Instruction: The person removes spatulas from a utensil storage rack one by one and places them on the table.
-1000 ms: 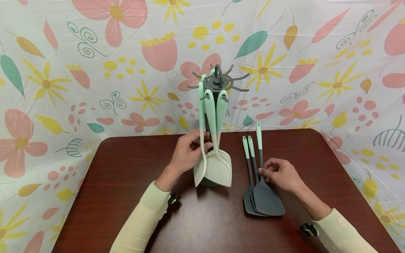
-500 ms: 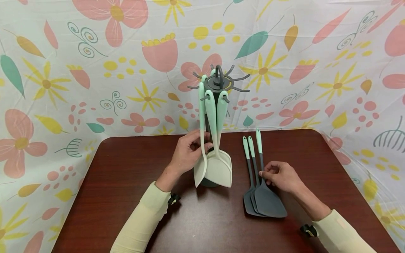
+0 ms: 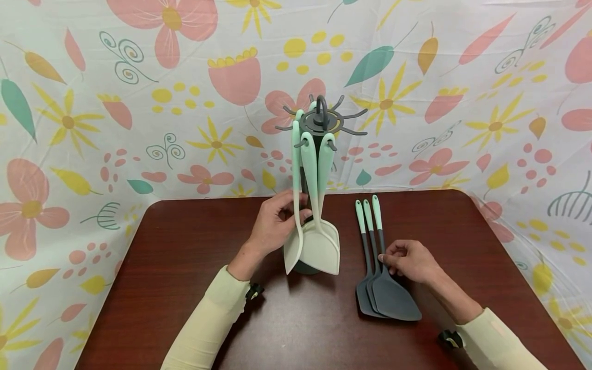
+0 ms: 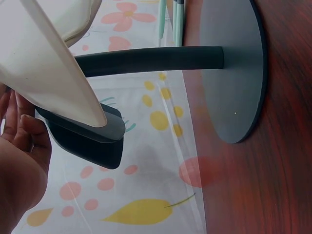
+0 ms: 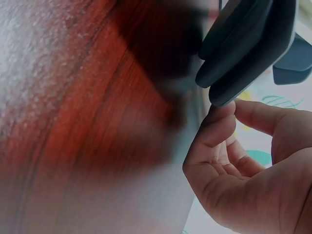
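A dark utensil stand (image 3: pixel 319 122) with several hooked arms rises at the table's middle. From it hang cream-and-mint utensils, among them a cream spatula (image 3: pixel 319 252) and a side-on cream utensil (image 3: pixel 295 241). Behind these, my left hand (image 3: pixel 273 221) grips the stand's pole; its fingertips are partly hidden. In the left wrist view, dark utensil heads (image 4: pixel 97 141) hang below the cream one. To the right, three grey turners with mint handles lie overlapped. My right hand (image 3: pixel 411 259) pinches the shaft of the rightmost turner (image 3: pixel 395 298), thumb and forefinger at its neck.
The other two turners lie just left, one grey turner (image 3: pixel 363 293) outermost. A reddish-brown wooden table (image 3: pixel 185 246) carries everything, with the stand's round base (image 4: pixel 239 97) on it. A flower-patterned cloth (image 3: pixel 139 128) hangs behind the table's back edge.
My right hand has drawn the rightmost turner a little toward me, so its handle top has come down nearly level with the other two. The left hand and the stand have stayed put.
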A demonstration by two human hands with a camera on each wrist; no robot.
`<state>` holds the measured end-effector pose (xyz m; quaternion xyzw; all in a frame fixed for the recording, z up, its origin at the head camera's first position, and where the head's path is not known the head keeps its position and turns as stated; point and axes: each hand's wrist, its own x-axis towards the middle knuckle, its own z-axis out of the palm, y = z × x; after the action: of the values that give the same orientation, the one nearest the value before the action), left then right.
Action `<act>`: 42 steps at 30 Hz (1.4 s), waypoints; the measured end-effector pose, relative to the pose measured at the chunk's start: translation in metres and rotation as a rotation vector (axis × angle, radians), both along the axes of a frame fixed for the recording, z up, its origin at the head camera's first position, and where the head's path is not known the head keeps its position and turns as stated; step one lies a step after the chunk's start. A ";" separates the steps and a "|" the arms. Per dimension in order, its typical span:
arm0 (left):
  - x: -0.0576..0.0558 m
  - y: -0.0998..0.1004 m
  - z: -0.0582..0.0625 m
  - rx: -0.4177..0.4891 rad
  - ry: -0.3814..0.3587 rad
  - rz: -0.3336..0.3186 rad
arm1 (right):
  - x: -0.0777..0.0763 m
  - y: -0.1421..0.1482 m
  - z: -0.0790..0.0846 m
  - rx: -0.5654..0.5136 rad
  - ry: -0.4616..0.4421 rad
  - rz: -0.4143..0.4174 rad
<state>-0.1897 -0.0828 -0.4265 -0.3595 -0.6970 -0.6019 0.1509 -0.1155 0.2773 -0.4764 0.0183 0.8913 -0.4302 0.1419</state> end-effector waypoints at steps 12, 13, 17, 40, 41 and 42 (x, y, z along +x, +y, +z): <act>0.000 0.001 0.001 -0.001 0.004 -0.002 | 0.000 0.003 -0.005 -0.008 -0.019 0.004; 0.000 0.001 0.001 -0.003 0.004 0.000 | 0.000 0.003 -0.005 -0.007 -0.021 0.004; -0.001 0.001 0.001 -0.008 0.009 0.008 | -0.001 0.003 -0.004 -0.002 -0.030 0.004; 0.000 0.000 0.002 -0.015 -0.001 0.012 | -0.003 0.003 -0.005 0.014 -0.039 0.032; 0.001 0.000 0.001 -0.015 -0.001 0.012 | -0.002 0.003 -0.005 0.013 -0.040 0.031; 0.001 0.001 0.001 -0.015 -0.002 0.012 | -0.002 0.003 -0.005 0.012 -0.042 0.030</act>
<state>-0.1891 -0.0823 -0.4253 -0.3560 -0.7039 -0.5958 0.1512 -0.1176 0.2800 -0.4811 0.0147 0.8908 -0.4223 0.1672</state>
